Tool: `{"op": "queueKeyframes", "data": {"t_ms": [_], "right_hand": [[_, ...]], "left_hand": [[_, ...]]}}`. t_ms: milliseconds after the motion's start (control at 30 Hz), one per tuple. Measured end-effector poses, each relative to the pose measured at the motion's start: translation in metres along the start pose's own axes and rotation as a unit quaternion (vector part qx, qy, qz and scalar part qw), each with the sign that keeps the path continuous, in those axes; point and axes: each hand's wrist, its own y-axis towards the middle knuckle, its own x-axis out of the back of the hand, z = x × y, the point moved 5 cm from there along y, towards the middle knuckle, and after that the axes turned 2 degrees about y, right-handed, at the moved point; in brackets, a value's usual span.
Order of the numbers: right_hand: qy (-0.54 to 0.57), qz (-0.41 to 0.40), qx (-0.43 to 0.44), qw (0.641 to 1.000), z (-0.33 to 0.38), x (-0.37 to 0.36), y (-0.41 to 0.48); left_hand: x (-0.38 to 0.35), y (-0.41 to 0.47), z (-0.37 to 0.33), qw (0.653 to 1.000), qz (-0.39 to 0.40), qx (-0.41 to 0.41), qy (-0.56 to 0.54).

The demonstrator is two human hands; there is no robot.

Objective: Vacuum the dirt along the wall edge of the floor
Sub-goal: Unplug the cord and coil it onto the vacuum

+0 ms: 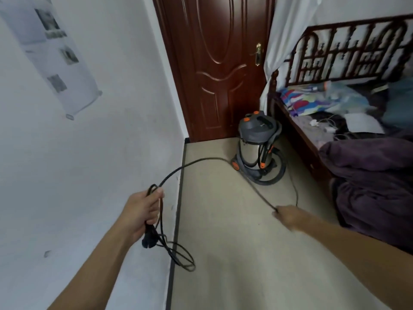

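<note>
Readying equipment; judged a preparatory step, with no suction under way.

- Thin black power cord (194,163): one run arcs from the left hand toward the vacuum's base, and another comes from that base to the right hand.
- Left hand (143,209): fingers curled round gathered cord loops. The black plug (149,239) hangs under the fist, with slack coils dangling lower.
- Right hand (288,217): blurred; its fingertips appear pinched on the cord.
- Steel-drum canister vacuum with grey lid and orange fittings (257,144): upright on the beige floor (234,242), before the dark red panelled door (219,74) and just beside the dark wooden bed frame (297,130).
- Dark skirting strip (178,209) at the foot of the white wall (111,142): the edge to be cleaned. Any dirt is too small to tell.

Next move, as judged: find a socket (none in view) for the plug, then take up the hose.
</note>
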Motion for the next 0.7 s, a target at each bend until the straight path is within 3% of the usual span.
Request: {"op": "queueKeyframes", "data": {"t_ms": [100, 233, 367, 500, 600, 700], "right_hand": [[-0.102, 0.014, 0.141, 0.985, 0.068, 0.020, 0.008], [-0.147, -0.089, 0.317, 0.933, 0.146, 0.072, 0.003], [-0.054, -0.194, 0.333, 0.921, 0.177, 0.133, 0.033], [0.031, -0.241, 0.237, 0.941, 0.155, 0.171, 0.107], [0.040, -0.184, 0.047, 0.981, 0.099, 0.170, 0.177], [0.085, -0.133, -0.125, 0.979, 0.036, 0.157, 0.216]], "left_hand": [[-0.026, 0.048, 0.006, 0.999, -0.011, 0.002, 0.044], [-0.058, 0.105, 0.003, 0.996, 0.015, -0.014, 0.088], [-0.087, 0.159, 0.001, 0.988, 0.098, 0.008, 0.116], [-0.090, 0.220, -0.013, 0.988, 0.144, 0.048, 0.027], [-0.070, 0.271, -0.038, 0.988, 0.149, 0.042, -0.012], [-0.046, 0.319, -0.061, 0.987, 0.160, 0.028, 0.017]]}}
